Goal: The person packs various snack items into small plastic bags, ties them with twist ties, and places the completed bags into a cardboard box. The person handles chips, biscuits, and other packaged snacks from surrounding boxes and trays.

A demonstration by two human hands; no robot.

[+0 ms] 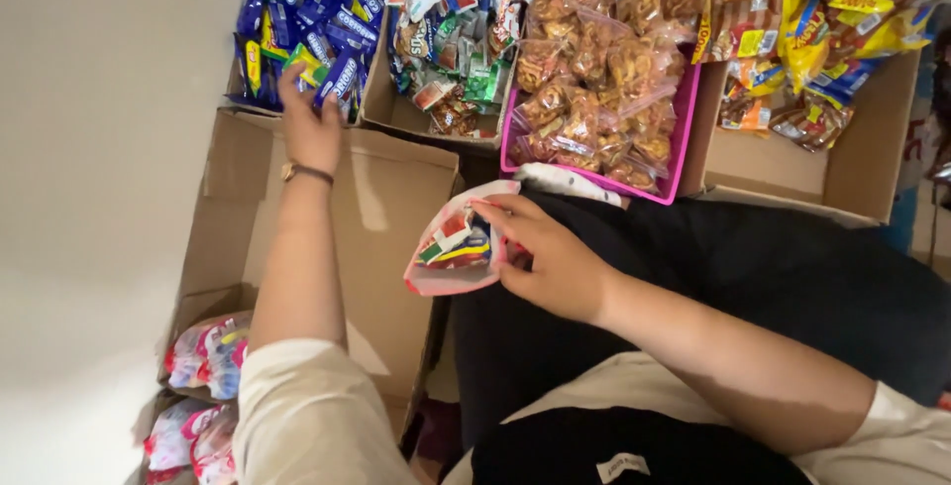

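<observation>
Left hand (310, 120) reaches into the cardboard box (260, 99) of blue snack packets (302, 19), fingers closing on one at the near edge. Right hand (550, 262) holds a clear pink-edged bag (456, 247) over the lap, grip pinched on its open rim, packets inside.
</observation>
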